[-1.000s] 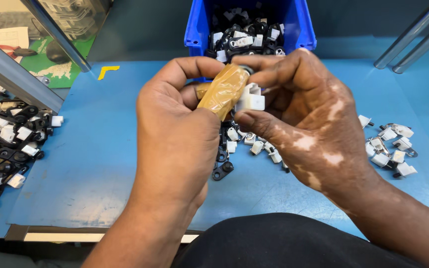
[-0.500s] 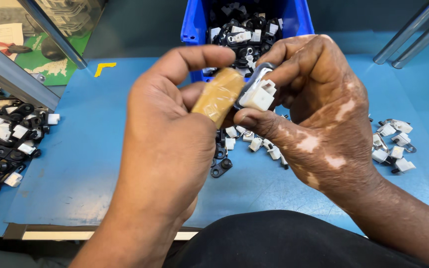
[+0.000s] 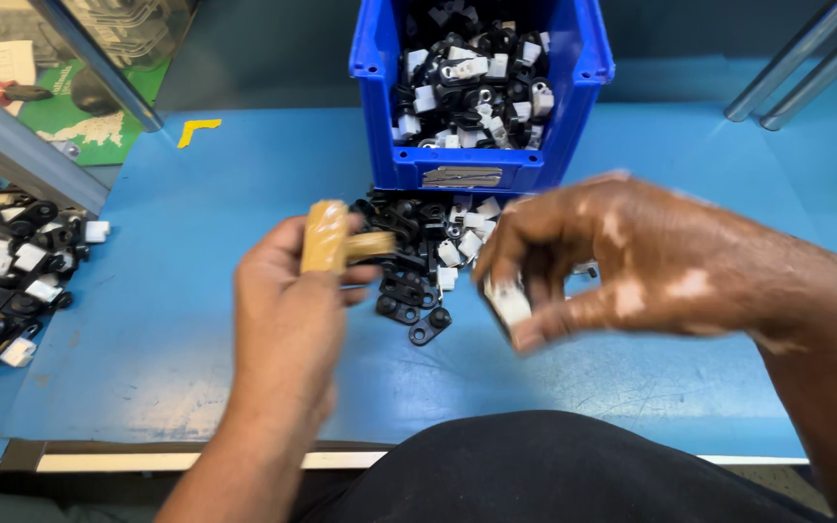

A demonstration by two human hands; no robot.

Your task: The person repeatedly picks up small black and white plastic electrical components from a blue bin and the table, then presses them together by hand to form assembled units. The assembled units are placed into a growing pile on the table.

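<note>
- Small white clip: pinched between the thumb and fingertips of the right hand, held just above the blue table, to the right of the loose pile; blurred, so finer detail cannot be told.
- Right hand: fingers curled together and clamped on the white clip, palm turned down.
- Tan taped tool: gripped in the left hand, its end standing up past the thumb, well apart from the clip.
- Left hand: fingers closed around the tool, back of the hand turned up.
- Loose pile of black and white clips: spread on the table between the two hands, just in front of the bin.
- Blue bin: set at the far side of the table, filled with more black and white clips.
- Second pile: laid at the left edge of the table.
</note>
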